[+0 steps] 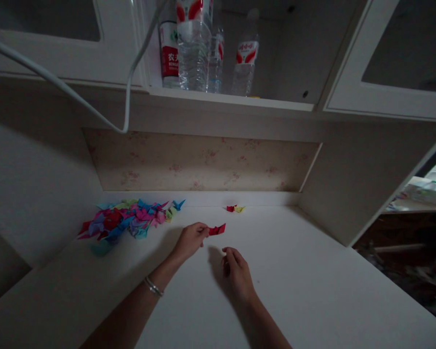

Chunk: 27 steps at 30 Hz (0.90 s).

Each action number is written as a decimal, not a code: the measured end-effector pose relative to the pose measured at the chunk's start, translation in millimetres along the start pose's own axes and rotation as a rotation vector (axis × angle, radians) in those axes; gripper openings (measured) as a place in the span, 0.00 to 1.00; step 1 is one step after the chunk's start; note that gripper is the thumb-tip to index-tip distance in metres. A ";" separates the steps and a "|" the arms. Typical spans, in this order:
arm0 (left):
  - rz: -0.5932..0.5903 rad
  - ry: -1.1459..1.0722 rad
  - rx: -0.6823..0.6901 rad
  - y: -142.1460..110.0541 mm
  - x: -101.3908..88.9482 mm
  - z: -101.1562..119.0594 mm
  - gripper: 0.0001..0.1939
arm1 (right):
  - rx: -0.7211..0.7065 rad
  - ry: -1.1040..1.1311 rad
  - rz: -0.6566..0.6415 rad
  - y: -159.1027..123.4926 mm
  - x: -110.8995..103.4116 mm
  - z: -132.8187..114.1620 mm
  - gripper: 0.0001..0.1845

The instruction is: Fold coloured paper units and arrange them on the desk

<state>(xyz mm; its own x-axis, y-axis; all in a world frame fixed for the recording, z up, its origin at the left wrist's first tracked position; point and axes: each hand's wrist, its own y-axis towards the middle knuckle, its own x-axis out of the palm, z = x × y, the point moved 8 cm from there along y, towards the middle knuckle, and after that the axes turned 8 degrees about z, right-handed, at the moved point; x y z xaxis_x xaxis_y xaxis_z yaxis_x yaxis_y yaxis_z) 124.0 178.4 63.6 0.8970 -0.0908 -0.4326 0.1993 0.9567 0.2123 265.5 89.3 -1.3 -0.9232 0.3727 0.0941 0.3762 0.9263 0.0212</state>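
My left hand (192,239) pinches a small folded piece of red paper (217,230) by its left end, just above the white tabletop (276,300). To the right and nearer to me is my right hand (236,271), its fingers loosely bent and apart, with nothing visible in them. It does not touch the red paper. Left of my left hand lies a heap of folded paper cranes (131,218) in pink, blue, red, purple and green. By the back edge, a small red and yellow folded paper piece (236,209) lies on its own.
Above the table, an open cabinet shelf (232,99) holds several clear plastic bottles (245,68) and a red and white can (169,55). A white cable (76,97) hangs in front at the upper left. Side panels (378,179) bound the table.
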 end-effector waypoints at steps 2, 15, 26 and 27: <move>0.028 0.029 0.017 29.2 20.9 8.2 0.15 | -0.028 -0.078 0.043 9.0 -4.6 -0.7 0.22; -0.074 0.285 -0.004 143.1 194.5 32.6 0.12 | -0.074 -0.281 -0.121 10.3 6.2 6.9 0.17; -0.020 0.413 -0.060 167.2 213.1 8.1 0.15 | -0.034 -0.494 -0.094 13.3 4.2 11.6 0.12; -0.014 0.420 -0.062 168.1 213.6 7.0 0.15 | -0.028 -0.492 -0.093 13.3 4.0 10.9 0.12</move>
<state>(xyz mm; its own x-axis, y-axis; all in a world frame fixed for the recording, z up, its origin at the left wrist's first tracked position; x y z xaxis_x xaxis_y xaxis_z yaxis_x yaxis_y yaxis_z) 351.9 317.8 13.0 0.6529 0.0049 -0.7574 0.1740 0.9723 0.1563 266.0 103.7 -11.5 -0.8783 0.2770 -0.3898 0.2867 0.9574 0.0343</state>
